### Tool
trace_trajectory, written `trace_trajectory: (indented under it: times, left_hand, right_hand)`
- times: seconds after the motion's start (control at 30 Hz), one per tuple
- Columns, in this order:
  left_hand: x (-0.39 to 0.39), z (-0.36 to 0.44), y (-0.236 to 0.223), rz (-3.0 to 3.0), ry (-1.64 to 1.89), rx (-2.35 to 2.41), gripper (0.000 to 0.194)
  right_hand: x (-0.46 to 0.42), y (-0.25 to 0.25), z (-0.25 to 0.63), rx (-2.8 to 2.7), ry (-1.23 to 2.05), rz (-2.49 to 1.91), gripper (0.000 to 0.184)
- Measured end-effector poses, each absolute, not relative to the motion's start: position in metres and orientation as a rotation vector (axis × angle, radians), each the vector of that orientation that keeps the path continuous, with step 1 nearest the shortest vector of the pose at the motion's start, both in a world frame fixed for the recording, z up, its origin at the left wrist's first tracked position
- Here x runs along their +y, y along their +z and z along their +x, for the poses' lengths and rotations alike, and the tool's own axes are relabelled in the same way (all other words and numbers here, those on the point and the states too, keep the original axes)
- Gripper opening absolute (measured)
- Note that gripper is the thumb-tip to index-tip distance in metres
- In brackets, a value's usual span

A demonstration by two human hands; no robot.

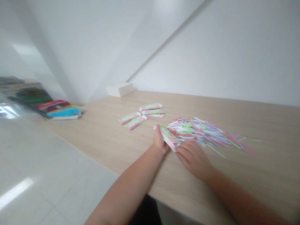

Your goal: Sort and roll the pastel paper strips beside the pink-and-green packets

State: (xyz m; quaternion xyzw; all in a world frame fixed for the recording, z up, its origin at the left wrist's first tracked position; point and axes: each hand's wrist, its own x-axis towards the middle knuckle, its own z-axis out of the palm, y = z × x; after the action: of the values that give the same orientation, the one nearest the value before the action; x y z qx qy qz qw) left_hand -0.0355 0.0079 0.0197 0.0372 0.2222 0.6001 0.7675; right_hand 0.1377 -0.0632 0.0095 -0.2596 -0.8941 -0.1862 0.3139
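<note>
My left hand (160, 140) is closed around a small pink and green cardboard box (168, 136), held tilted just above the table. At the box's near right end, my right hand (191, 155) has its fingers bent together against the edge. Whether a thin stick or only the box's flap is between those fingers is hidden. Just beyond both hands lies a loose pile of thin pastel paper sticks (201, 131) in pink, green, purple, blue and white. Several similar pink and green boxes (136, 122) lie flat to the left of the pile.
The wooden table (93, 131) runs back to a white wall. A white box (120, 89) stands at its back edge. Colourful packages (62, 108) lie at the far left, beside the pale tiled floor (58, 175).
</note>
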Motion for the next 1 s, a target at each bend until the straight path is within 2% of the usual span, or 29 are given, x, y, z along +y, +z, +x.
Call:
trace_trajectory:
  times: [0.13,0.37,0.57,0.7,0.77,1.0]
  left_hand:
    - [0.007,-0.035,0.02,0.099,1.297,0.481,0.057]
    - [0.001,-0.034,0.027,0.11,1.262,0.499,0.058]
    - [0.002,-0.035,0.029,0.08,1.261,0.485,0.056]
    - [0.003,-0.036,0.029,0.077,1.287,0.476,0.055]
    - [0.002,-0.036,0.029,0.07,1.289,0.48,0.055]
    - [0.003,-0.036,0.028,0.061,1.287,0.496,0.053]
  right_hand:
    - [-0.066,0.012,0.134,-2.357,-0.452,-0.702,0.035]
    - [-0.065,0.011,0.134,-2.357,-0.488,-0.785,0.033]
    - [-0.06,0.0,0.139,-2.048,-0.42,-0.84,0.018]
    - [-0.059,0.001,0.14,-2.121,-0.224,-0.924,0.01]
    - [-0.059,0.004,0.14,-2.156,-0.202,-0.956,0.012]
    - [-0.059,0.004,0.142,-2.241,-0.38,-0.84,0.016]
